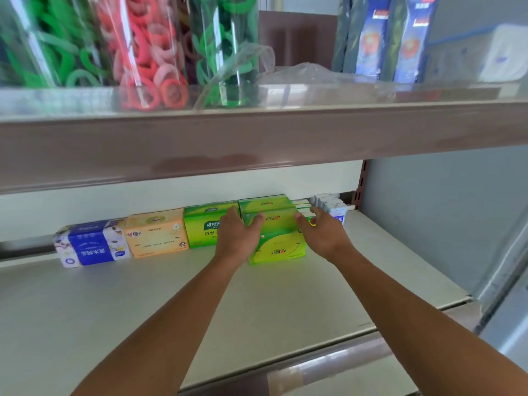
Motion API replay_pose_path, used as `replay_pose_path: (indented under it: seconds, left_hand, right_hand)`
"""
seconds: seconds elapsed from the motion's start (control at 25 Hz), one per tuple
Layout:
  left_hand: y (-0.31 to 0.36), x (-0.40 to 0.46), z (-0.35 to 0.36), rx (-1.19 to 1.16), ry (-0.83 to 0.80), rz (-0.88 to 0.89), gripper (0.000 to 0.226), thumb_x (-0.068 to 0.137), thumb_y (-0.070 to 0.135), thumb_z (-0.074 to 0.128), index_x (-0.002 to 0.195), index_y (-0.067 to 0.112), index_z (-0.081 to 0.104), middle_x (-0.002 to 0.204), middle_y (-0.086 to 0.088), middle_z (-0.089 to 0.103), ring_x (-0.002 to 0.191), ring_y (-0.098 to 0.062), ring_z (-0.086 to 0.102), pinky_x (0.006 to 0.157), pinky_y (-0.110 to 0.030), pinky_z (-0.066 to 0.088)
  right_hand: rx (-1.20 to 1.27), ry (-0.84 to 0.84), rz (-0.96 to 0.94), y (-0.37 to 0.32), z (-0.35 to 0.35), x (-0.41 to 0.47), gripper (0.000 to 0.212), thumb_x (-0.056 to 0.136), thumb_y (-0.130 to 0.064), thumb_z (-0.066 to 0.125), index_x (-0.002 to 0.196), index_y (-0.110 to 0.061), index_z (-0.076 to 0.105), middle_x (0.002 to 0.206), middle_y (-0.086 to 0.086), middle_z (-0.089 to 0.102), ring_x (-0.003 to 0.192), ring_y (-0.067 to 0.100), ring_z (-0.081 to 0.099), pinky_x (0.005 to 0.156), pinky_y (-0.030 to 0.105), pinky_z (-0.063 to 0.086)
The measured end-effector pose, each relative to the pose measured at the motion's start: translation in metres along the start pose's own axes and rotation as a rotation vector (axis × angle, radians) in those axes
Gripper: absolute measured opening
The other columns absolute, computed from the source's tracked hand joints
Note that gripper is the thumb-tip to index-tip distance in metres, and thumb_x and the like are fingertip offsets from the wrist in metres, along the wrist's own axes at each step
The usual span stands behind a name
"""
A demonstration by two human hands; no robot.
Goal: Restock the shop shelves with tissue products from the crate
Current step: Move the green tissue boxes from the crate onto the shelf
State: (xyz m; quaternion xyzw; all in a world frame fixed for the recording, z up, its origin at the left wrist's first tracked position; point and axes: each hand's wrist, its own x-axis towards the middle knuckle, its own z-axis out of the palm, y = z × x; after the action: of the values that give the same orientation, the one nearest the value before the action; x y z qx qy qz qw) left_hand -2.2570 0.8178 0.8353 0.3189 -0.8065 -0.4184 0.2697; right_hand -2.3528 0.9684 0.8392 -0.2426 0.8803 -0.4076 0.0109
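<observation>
A green tissue pack (278, 248) lies on the white lower shelf (143, 304), in front of a stack of similar green packs (265, 205). My left hand (238, 237) rests flat against its left side, with the thumb lying on top of the pack. Against its right side is my right hand (324, 232), fingers stretched toward the back of the shelf. Both hands have straight fingers. The crate is out of sight.
Along the back stand a blue-and-white pack (91, 244), an orange pack (157, 235), another green pack (204, 224) and small white boxes (333, 207). The brown upper shelf (257, 138) overhangs, carrying clear jars of hair ties (143, 52) and blue boxes (411, 38).
</observation>
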Motion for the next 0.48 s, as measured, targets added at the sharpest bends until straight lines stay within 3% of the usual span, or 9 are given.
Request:
replay_pose_path:
  seconds: [0.08, 0.16, 0.32, 0.48]
  left_hand:
    - [0.01, -0.018, -0.002, 0.001, 0.131, 0.222, 0.071, 0.09, 0.045, 0.059, 0.147, 0.011, 0.032, 0.148, -0.009, 0.039, 0.137, -0.025, 0.035, 0.11, -0.036, 0.031]
    - [0.02, -0.042, 0.003, -0.05, 0.115, 0.367, 0.063, 0.091, 0.04, 0.06, 0.144, 0.015, 0.037, 0.143, -0.005, 0.044, 0.133, -0.02, 0.04, 0.108, -0.035, 0.036]
    - [0.05, -0.106, 0.026, -0.232, -0.096, 0.488, 0.05, 0.089, 0.035, 0.063, 0.133, 0.023, 0.044, 0.121, 0.003, 0.058, 0.109, -0.008, 0.056, 0.092, -0.029, 0.045]
    - [0.067, -0.19, 0.075, -0.305, -0.38, 0.475, 0.041, 0.091, 0.03, 0.062, 0.128, 0.028, 0.046, 0.103, 0.005, 0.065, 0.09, 0.001, 0.062, 0.079, -0.021, 0.048]
  right_hand:
    - [0.018, 0.111, -0.099, 0.0, -0.014, -0.022, 0.058, 0.096, -0.047, 0.048, 0.144, -0.015, 0.041, 0.135, 0.006, 0.056, 0.122, 0.021, 0.054, 0.094, 0.025, 0.039]
    - [0.085, 0.19, -0.17, 0.003, -0.03, -0.05, 0.049, 0.095, -0.043, 0.051, 0.138, -0.019, 0.046, 0.123, 0.001, 0.062, 0.106, 0.017, 0.061, 0.087, 0.025, 0.045]
    - [0.17, 0.287, -0.217, 0.026, -0.068, -0.115, 0.041, 0.093, -0.038, 0.058, 0.131, -0.026, 0.05, 0.109, -0.009, 0.062, 0.087, -0.006, 0.059, 0.073, 0.01, 0.044]
    - [0.185, 0.378, -0.099, 0.083, -0.101, -0.202, 0.042, 0.093, -0.04, 0.056, 0.133, -0.028, 0.048, 0.108, -0.011, 0.063, 0.093, -0.005, 0.06, 0.076, 0.012, 0.046]
